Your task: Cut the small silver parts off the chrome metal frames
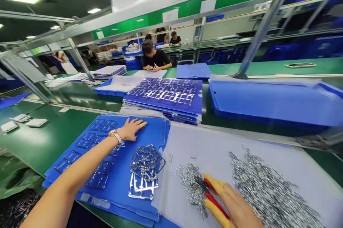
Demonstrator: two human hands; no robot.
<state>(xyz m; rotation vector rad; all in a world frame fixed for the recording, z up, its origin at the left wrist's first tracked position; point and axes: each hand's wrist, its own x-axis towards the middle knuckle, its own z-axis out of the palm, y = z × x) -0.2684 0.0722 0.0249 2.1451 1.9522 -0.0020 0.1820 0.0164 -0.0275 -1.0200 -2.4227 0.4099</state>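
Note:
My left hand [132, 129], with yellow covers on fingertips, reaches across a blue sheet [154, 129], fingers stretched out. It rests near the sheet's far edge, beside flat frames [103, 125] of small parts. My right hand [235, 204], also with yellow finger covers, grips red-handled cutting pliers [218, 203]. Their dark jaws lie over a smaller pile of shiny little metallic-looking pieces [191, 181] on a white sheet [198, 137]. A tangled stack of shiny frames [147, 163] lies between my hands on the blue sheet.
A larger heap of shiny pieces [268, 185] spreads at the right. Beyond are a stack of blue sheets bearing frames [166, 92], a blue tray [268, 99] and a metal post [264, 24]. A co-worker [157, 56] sits opposite. White blocks [36, 122] lie at left.

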